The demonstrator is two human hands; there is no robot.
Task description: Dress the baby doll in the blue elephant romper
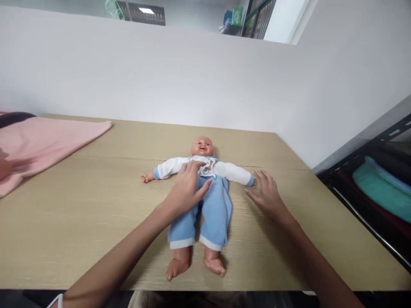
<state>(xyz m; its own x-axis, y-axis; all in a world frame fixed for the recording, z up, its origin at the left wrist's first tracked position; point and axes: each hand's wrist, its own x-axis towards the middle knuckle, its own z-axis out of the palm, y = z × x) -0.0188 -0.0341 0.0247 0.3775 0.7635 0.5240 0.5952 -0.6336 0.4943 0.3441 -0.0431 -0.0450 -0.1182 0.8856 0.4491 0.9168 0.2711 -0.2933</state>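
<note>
Doll [214, 199] lies face up on the table [96, 222], long axis running away from you, head [203, 147] far, feet [177, 266] toward you; your left hand [187, 184] lies unclenched over its torso, your right hand [267, 192], fingers apart, beside its cuff [250, 180]

2 hands [187, 188] [269, 196] at 1 supine doll [213, 207].

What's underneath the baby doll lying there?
The baby doll lies face up on a light wood-grain tabletop, which shows around it. The stretch directly beneath is covered by the doll, so I can't see whether anything else is there.
</note>
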